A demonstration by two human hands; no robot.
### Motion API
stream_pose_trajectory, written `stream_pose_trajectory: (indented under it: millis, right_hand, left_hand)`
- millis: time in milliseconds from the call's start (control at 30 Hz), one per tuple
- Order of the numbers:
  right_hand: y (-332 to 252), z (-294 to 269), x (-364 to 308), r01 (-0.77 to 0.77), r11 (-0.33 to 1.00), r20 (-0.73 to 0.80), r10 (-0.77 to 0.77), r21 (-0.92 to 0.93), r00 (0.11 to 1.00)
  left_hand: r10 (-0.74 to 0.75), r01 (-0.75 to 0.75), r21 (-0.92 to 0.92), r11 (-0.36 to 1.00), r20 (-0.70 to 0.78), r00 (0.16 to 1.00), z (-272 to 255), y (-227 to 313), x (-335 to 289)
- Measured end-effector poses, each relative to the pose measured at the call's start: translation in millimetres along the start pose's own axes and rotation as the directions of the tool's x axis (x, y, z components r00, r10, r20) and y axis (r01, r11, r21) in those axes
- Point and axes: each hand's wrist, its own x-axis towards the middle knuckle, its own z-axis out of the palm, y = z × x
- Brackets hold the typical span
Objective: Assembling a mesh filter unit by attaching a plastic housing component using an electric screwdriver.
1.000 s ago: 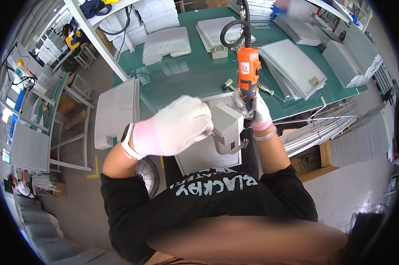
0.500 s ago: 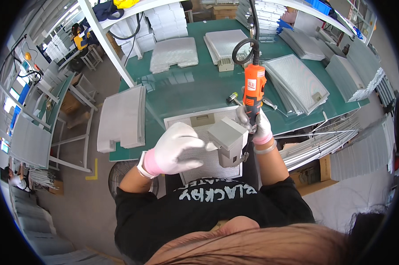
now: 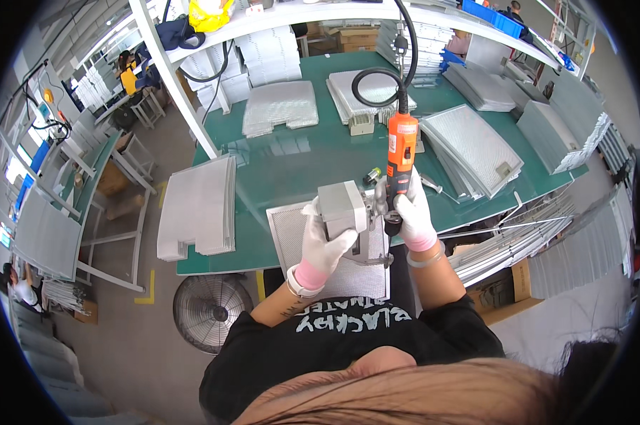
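Observation:
My left hand (image 3: 320,249), in a white glove with a pink cuff, is closed round a grey box-shaped housing (image 3: 339,200) held above the lap. Closed on the lower black end of an upright orange power screwdriver (image 3: 401,145) is my right hand (image 3: 416,218), gloved the same way. The screwdriver's tip is low beside the housing's right side; whether it touches a screw I cannot tell. Beneath both hands a framed mesh panel (image 3: 286,221) rests against the table's front edge, partly covered by the housing and hands.
The green table (image 3: 284,166) bears stacks of mesh panels (image 3: 476,145) and, at the left, grey panels (image 3: 196,205). A small hammer (image 3: 372,176) lies behind the housing. The screwdriver's black cable (image 3: 410,49) hangs from above. A floor fan (image 3: 214,312) stands at lower left.
My left hand has moved right and taken hold of the housing, which has turned and shifted left. The screwdriver stays in my right hand, slightly lower.

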Motion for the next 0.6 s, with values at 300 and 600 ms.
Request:
stream_pose_trajectory:
  millis: [300, 600]
  right_hand:
    - [-6.1, 7.5, -5.0, 0.069, 0.970, -0.067, -0.087, -0.232, 0.994]
    - [14.3, -4.5, 5.7, 0.167, 0.941, -0.042, -0.187, -0.296, 0.981]
  left_hand:
    - [0.050, -0.054, -0.111, 0.992, -0.041, 0.998, -0.6, -16.1, -3.9]
    - [0.501, -0.445, 0.501, 0.742, 0.027, 0.865, 19.5, -27.3, -13.0]
